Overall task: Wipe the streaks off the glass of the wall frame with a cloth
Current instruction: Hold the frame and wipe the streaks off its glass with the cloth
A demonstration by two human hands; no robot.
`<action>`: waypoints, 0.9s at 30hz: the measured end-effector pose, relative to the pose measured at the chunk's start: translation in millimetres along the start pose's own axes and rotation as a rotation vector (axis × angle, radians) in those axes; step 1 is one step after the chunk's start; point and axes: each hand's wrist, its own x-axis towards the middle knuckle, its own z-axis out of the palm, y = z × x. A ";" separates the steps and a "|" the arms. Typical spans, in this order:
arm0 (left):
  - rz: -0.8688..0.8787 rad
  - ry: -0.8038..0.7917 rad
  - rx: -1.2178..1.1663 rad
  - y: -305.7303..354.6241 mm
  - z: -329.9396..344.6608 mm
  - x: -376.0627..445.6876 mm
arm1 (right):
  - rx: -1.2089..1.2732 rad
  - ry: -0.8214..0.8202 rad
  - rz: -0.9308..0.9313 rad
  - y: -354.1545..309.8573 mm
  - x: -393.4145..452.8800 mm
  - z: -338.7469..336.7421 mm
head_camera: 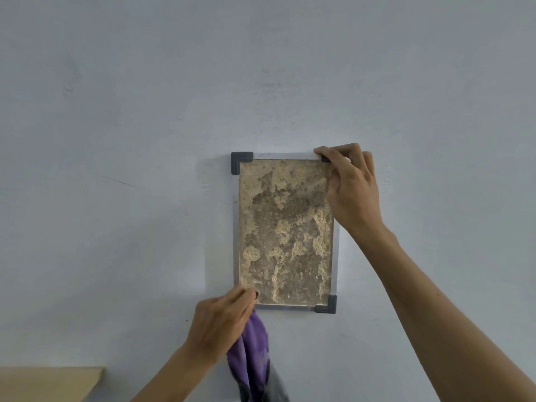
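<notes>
A small wall frame (pixel 285 232) with a silver rim and dark grey corner caps hangs on the pale wall; its glass covers a mottled tan and brown picture. My right hand (pixel 352 187) grips the frame's top right corner, fingers curled over the top edge and thumb on the glass. My left hand (pixel 222 323) is at the bottom left corner and holds a purple cloth (pixel 251 358), which hangs down below the hand. The bottom left corner cap is hidden behind my left hand.
A pale wooden surface (pixel 46 382) juts in at the bottom left. The bluish-white wall (pixel 145 140) around the frame is bare, with faint scuff marks.
</notes>
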 end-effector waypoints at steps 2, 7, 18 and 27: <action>-0.079 0.020 -0.015 -7.1 -3.7 3.4 | -0.009 -0.011 0.003 -0.1 -0.4 -0.6; -0.221 0.121 -0.163 -7.9 -9.1 9.2 | -0.010 -0.012 0.001 1.4 -1.0 -0.3; -0.227 0.095 -0.112 -2.9 -9.8 3.1 | -0.033 -0.031 -0.018 -0.6 -7.4 1.3; -0.238 -0.086 -0.120 9.3 -3.1 -1.0 | -0.025 -0.064 -0.036 -0.5 -10.9 -1.7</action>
